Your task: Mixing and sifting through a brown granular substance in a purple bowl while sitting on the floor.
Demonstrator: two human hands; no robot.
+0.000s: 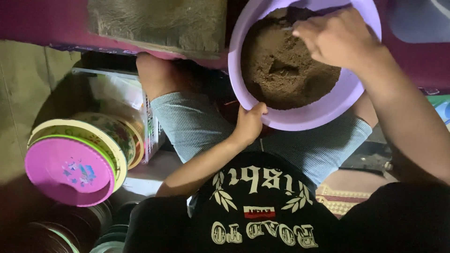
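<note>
Because the lavender bowl (328, 112) of brown powder (286, 70) rests on the person's lap, left hand (249, 122) fingers clamped on its near rim, it may well tip; the right hand (335, 37), fingers closed inside, could scatter powder.

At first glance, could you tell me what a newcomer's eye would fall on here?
A lilac bowl of brown powder fills the upper middle; the right hand works in it, and the left hand steadies its near rim. At lower left, a stack of plates leans on edge, a pink one in front.

One lilac bowl (300, 119), two hands, and one pink-topped stack of plates (70, 171).
</note>
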